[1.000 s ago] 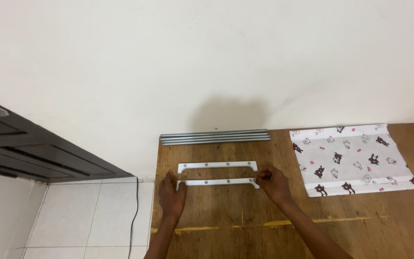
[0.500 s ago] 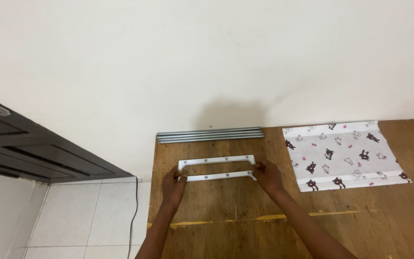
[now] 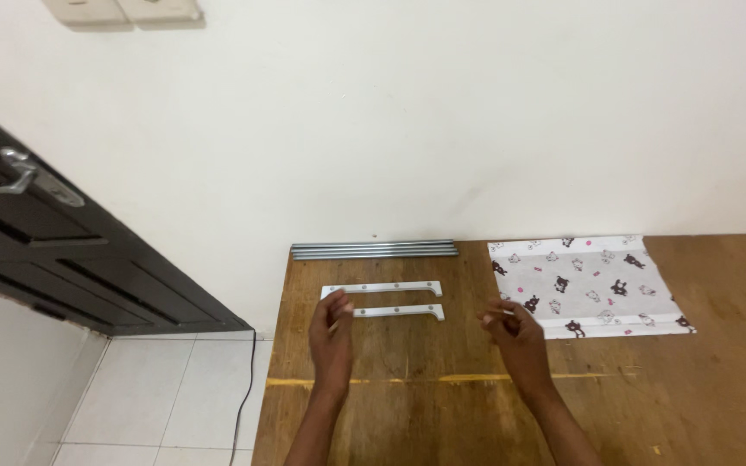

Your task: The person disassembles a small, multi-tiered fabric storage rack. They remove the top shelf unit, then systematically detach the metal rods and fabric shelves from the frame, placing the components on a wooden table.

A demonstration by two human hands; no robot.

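Two white brackets (image 3: 382, 299) lie parallel nr counter's (image 3: 407, 406) far-left corner. L hand (image 3: 331, 338) over near bracket's left end, fingers loose, empty; R hand (image 3: 518, 338) off it, half-curled, empty. Placing looks finished.

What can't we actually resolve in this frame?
Head view only:
- Left end of the near white bracket: covered by the left hand, so touching or not is unclear.
- Right hand: fingers curled, blurred; whether they pinch something small cannot be told.
- Metal rods: stacked tight, exact count unclear.
- Patterned cloth: what lies under it is hidden.
- Wall plate: cut off by the top edge.
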